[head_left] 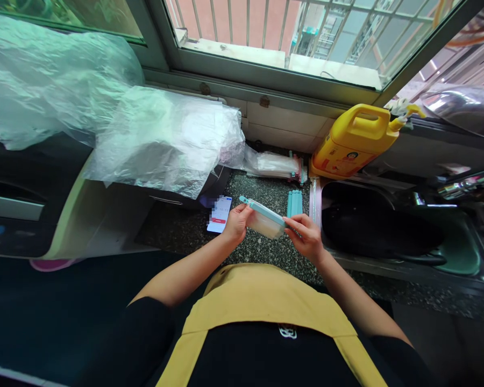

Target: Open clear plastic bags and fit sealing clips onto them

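Observation:
Both my hands hold a clear plastic bag with a teal sealing clip [265, 217] along its top edge, a little above the speckled stone counter [250, 250]. My left hand [236, 223] grips the bag's left end, fingers curled round it. My right hand [306, 235] pinches the right end of the clip. Two or three more teal clips [294, 202] lie on the counter just behind the bag.
A phone [220, 213] lies screen-up left of my hands. A yellow jug [353, 142] stands by the window. A dark wok sits in the sink [460, 258] on the right. Crumpled plastic sheeting [161, 140] covers an appliance on the left. Packaged clips [274, 164] lie at the back.

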The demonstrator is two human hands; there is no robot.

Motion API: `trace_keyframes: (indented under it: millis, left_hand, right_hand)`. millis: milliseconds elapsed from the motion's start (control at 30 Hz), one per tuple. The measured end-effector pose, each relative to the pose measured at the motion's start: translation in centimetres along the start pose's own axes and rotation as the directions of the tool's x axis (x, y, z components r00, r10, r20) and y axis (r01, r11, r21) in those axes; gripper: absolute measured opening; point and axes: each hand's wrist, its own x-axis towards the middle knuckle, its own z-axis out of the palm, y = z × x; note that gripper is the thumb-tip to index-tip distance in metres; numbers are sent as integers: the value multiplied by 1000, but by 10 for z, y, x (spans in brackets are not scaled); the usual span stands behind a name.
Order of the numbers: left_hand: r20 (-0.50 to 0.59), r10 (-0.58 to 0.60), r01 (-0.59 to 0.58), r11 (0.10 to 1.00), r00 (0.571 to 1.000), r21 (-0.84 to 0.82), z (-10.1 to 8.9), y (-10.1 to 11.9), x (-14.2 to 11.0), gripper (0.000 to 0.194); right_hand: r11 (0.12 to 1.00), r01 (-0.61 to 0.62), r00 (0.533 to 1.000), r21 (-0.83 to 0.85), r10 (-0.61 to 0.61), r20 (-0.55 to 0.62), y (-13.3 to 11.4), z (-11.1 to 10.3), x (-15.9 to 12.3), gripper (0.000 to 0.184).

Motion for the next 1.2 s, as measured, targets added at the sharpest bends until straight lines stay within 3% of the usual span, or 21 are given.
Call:
trace_keyframes:
  millis: [100,200,300,367,433,567,967,1200]
  left_hand:
    - [26,52,-52,999,998,11,-1,1,-3,21]
    - [66,98,-101,994,993,42,-2,2,-6,24]
    - [100,144,-153,984,985,91,-3,2,-8,29]
    - [123,176,-190,975,977,118,-3,2,-8,32]
    - [148,195,-217,966,969,143,-4,1,-9,34]
    - [187,225,-259,948,956,184,-6,-1,-11,37]
    - [259,230,-300,913,938,276,-4,6,-17,49]
    - [264,210,-287,910,941,300,-4,3,-16,53]
  right_hand:
    - [994,-86,996,71,86,4,-2,3,0,27]
    - [924,-300,954,236,296,56,-1,5,1,20]
    - [714,-547,834,437,510,211,-1,7,4,32]
    - [566,-657,747,499,580,326,-1,7,6,38]
    - [478,-718,684,505,618,388,-3,8,8,38]
    - [451,-756,636,475,678,369,-7,10,11,34]
    - [397,-726,610,561,748,260,-12,16,8,26]
    - [308,-726,554,615,792,258,-10,20,4,27]
